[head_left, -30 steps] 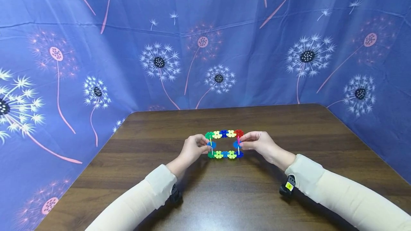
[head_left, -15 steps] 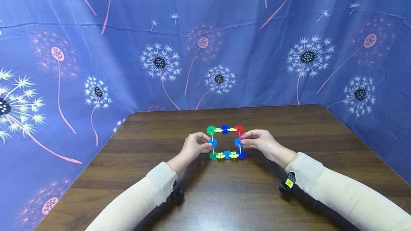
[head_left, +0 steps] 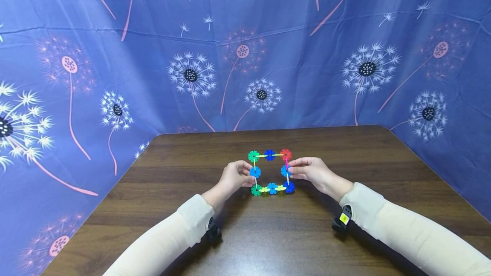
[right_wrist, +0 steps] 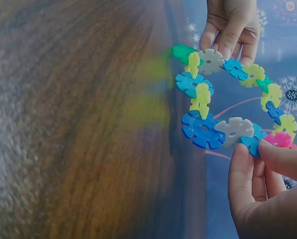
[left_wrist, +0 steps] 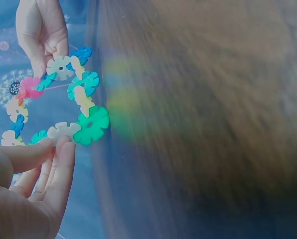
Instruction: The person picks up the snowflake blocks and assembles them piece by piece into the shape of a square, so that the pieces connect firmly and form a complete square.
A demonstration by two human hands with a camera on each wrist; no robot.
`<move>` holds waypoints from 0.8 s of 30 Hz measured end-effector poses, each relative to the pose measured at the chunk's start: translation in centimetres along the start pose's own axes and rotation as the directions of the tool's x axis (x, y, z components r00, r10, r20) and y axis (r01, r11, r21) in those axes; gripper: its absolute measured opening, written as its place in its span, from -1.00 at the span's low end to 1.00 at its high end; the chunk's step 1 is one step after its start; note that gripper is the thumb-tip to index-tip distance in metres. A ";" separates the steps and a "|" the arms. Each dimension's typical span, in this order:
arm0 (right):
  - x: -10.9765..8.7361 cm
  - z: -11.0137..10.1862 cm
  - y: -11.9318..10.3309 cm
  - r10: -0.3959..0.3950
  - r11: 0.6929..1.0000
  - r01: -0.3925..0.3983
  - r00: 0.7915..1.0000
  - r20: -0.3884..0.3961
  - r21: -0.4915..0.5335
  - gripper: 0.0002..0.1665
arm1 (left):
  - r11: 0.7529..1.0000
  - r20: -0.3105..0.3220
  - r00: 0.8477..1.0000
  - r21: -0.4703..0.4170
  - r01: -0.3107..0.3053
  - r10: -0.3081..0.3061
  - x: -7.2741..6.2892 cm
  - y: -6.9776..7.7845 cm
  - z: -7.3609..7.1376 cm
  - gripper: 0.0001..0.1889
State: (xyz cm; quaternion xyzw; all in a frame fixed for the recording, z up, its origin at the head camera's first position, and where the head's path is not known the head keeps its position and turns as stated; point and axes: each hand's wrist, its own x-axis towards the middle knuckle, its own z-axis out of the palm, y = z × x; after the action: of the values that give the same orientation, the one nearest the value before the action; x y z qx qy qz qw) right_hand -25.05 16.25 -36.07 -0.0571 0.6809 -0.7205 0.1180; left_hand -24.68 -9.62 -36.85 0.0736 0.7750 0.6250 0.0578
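Several notched plastic snowflake discs are linked into a square frame (head_left: 270, 155) above the table. A green disc (head_left: 253, 156) and a red disc (head_left: 285, 153) form its far corners; a dark blue disc (head_left: 289, 187) and another green one (left_wrist: 92, 125) form the near corners. My left hand (head_left: 233, 178) pinches the frame's left side between thumb and fingers, at the light blue and white discs. On the opposite side my right hand (head_left: 317, 174) pinches a light blue disc (right_wrist: 252, 144) beside a pink one (right_wrist: 279, 140). Fingertips hide parts of the gripped discs.
A dark brown wooden table (head_left: 276, 233) lies beneath both hands. Behind it hangs a blue cloth (head_left: 307, 76) printed with dandelions. Black wrist cameras sit under both cream sleeves (head_left: 172, 233).
Both hands have tilted the disc frame so its opening looks taller and squarer; the far row rose and the near row dropped slightly. Both hands keep hold at its sides.
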 end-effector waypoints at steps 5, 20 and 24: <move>0.3 -0.1 0.2 0.026 0.999 -0.026 1.000 -0.004 0.027 -0.75 | 0.999 0.007 0.999 -0.032 0.036 -0.036 0.2 0.0 0.2 -0.70; 1.8 -0.2 -0.4 0.149 0.987 -0.149 0.989 -0.001 0.057 -0.46 | 0.983 0.020 0.989 -0.107 0.151 -0.149 2.2 0.6 -0.2 -0.68; 2.6 -0.4 -0.3 0.192 0.977 -0.192 0.981 0.003 0.091 -0.45 | 0.978 0.028 0.984 -0.108 0.176 -0.174 2.9 0.5 -0.3 -0.69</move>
State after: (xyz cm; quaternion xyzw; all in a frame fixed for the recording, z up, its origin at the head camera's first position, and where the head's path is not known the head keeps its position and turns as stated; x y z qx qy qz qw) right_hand -27.67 15.99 -35.97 0.0164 0.6502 -0.7361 0.1874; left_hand -27.54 -9.23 -36.29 0.0073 0.7424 0.6584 0.1237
